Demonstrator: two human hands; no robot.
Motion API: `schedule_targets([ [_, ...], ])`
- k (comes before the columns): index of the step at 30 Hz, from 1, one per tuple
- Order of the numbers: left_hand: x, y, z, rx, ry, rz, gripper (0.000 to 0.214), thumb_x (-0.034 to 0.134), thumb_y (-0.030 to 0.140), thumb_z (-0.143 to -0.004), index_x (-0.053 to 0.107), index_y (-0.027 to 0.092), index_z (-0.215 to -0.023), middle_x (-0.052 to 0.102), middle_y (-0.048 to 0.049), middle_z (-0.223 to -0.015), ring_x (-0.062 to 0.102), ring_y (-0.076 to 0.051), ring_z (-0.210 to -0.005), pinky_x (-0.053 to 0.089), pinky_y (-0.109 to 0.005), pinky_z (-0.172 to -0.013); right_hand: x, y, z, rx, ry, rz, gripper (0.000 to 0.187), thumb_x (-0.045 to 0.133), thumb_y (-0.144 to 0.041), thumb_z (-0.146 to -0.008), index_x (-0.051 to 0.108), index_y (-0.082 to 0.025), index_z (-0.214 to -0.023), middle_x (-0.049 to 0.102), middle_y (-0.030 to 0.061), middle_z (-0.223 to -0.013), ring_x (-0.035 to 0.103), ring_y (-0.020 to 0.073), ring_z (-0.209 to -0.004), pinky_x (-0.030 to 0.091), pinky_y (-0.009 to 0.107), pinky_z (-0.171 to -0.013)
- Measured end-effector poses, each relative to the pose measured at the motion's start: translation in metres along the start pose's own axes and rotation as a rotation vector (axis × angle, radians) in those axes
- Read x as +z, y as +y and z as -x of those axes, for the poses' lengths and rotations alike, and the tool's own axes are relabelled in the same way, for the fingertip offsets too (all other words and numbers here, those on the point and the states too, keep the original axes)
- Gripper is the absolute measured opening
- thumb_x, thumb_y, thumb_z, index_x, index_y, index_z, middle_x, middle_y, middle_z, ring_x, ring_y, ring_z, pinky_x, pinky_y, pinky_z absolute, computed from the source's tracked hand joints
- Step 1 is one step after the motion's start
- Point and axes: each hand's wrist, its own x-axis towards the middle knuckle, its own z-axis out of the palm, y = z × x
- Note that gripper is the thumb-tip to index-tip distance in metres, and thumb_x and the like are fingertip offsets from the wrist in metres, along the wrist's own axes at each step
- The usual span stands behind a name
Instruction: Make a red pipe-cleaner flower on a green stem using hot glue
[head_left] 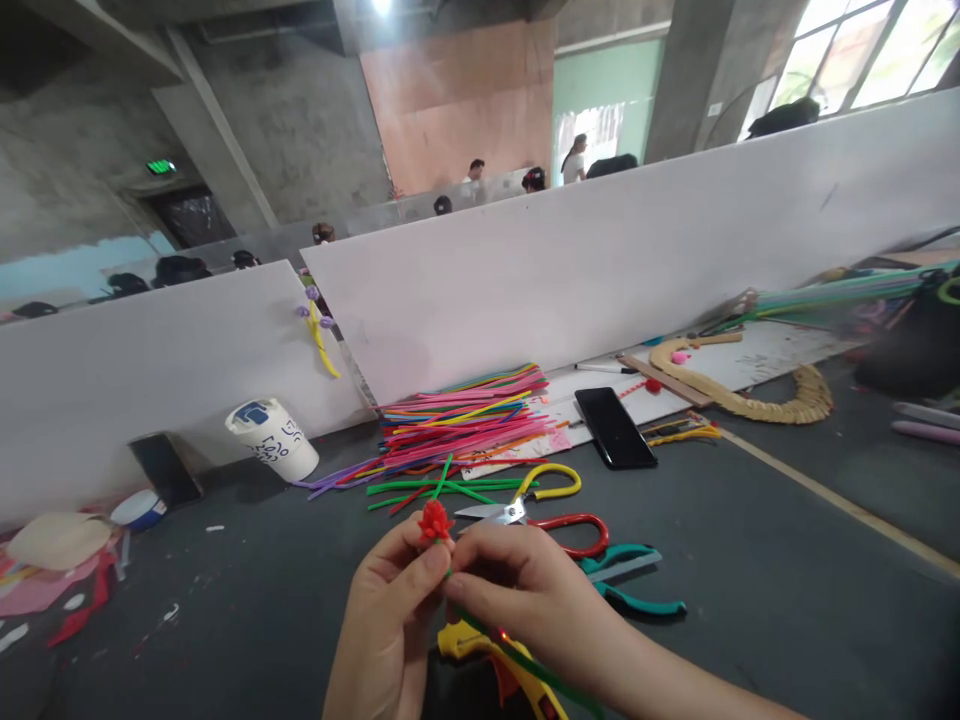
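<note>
Just above the table, my left hand [397,600] is closed on a small red flower [435,521], which stands upright between thumb and fingers. My right hand [517,585] meets it from the right, its thumb and finger pinching a green pipe cleaner [536,672] just below the flower. The far part of that green strand runs down under the right wrist. Beneath the hands lies a yellow glue gun [459,640] with a small red light, partly hidden by the right hand. Scissors [510,511] with one yellow and one red handle lie beyond the right hand.
Teal-handled pliers [641,605] lie right of my right hand. A pile of coloured pipe cleaners [465,420], a black phone [615,430], a white paper cup [274,440] and a curved tan piece [780,408] line the back. White boards [525,280] wall off the table; people are beyond.
</note>
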Motion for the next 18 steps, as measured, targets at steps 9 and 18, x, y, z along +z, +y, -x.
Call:
schedule_targets([
  [9, 0.009, 0.010, 0.003, -0.095, -0.010, 0.057, 0.017, 0.082, 0.022, -0.054, 0.070, 0.014, -0.063, 0.057, 0.0027, -0.059, 0.050, -0.007, -0.055, 0.043, -0.016, -0.053, -0.002, 0.004, 0.004, -0.253, 0.125, 0.502, 0.012, 0.057, -0.014, -0.081, 0.062, -0.017, -0.071, 0.052, -0.0046, -0.061, 0.044, 0.0082, -0.056, 0.032, 0.018, -0.054],
  [18, 0.012, 0.011, 0.008, -0.073, 0.003, 0.094, 0.018, 0.086, 0.020, -0.053, 0.073, 0.014, -0.063, 0.060, 0.0021, -0.059, 0.050, -0.006, -0.056, 0.043, -0.015, -0.054, -0.002, 0.008, 0.006, -0.367, 0.105, 0.545, 0.014, 0.056, -0.011, -0.083, 0.059, -0.018, -0.071, 0.053, -0.0034, -0.064, 0.047, 0.0086, -0.059, 0.033, 0.017, -0.055],
])
